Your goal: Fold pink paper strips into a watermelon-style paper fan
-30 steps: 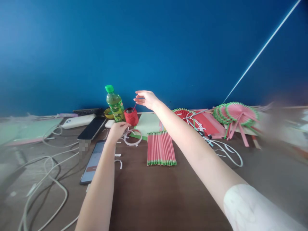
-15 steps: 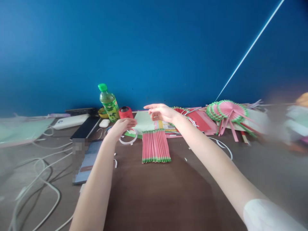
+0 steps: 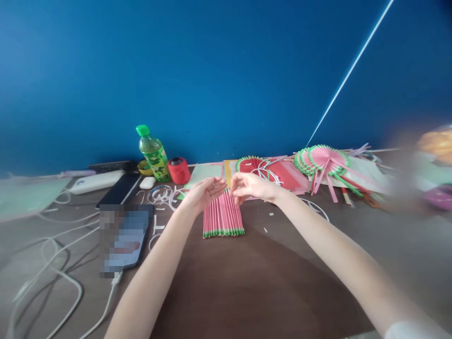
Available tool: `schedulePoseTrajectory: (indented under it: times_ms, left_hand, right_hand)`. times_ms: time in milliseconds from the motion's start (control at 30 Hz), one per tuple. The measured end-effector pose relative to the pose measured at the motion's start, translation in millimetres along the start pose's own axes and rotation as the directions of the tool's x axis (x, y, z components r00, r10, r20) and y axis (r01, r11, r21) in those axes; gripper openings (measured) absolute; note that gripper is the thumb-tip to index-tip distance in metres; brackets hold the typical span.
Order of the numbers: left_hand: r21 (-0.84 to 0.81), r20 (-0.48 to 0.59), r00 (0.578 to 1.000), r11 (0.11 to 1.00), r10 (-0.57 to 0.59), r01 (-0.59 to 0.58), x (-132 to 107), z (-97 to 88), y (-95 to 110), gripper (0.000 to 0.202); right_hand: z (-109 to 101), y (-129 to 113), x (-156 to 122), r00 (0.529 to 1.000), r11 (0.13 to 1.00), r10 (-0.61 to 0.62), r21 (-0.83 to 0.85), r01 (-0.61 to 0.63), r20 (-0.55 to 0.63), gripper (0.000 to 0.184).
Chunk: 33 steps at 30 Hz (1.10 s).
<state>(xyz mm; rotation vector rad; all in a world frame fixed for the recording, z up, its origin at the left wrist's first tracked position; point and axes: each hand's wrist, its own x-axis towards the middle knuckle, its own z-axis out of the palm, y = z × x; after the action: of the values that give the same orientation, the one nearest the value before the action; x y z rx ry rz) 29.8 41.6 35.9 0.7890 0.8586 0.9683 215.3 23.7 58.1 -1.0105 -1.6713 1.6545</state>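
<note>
Both my hands meet over the far end of a pleated pink paper strip with a green edge [image 3: 222,220] that lies flat on the brown table [image 3: 247,282]. My left hand [image 3: 204,193] has its fingers stretched out toward the right, just above the pleats. My right hand [image 3: 250,186] faces it with fingers curled in a pinch; what it pinches is too small to make out. Behind my left hand stands a red thread spool [image 3: 179,170].
A green-capped bottle [image 3: 153,154] stands beside the spool. A phone [image 3: 123,235], a dark tablet [image 3: 118,190], a white power bank [image 3: 95,181] and white cables [image 3: 52,278] fill the left. White paper rings [image 3: 162,194] lie near the spool. Finished paper fans [image 3: 323,161] are stacked at back right.
My right hand came down from above the spool toward the pleated paper. My left hand moved right from the paper rings to meet it. The view shifted slightly.
</note>
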Motion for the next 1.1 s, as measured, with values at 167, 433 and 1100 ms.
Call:
schedulePoseTrajectory:
  times_ms: [167,433,1100]
  left_hand:
    - [-0.067,-0.121,0.993,0.998,-0.004,-0.004,-3,7.0,-6,0.021]
    - [-0.041,-0.150,0.989,0.999,0.014,-0.020,-12,16.2,-8,0.015]
    - [0.019,-0.208,0.966,0.988,0.153,-0.153,-20,10.7,-7,0.020]
  right_hand:
    - [-14,8,-35,0.970,0.981,0.189,-0.069,-0.181,0.155,0.021]
    - [-70,21,-83,0.885,0.826,0.199,-0.413,-0.382,-0.421,0.009]
    - [-64,65,-66,0.889,0.275,-0.092,-0.869,-0.410,-0.449,0.025]
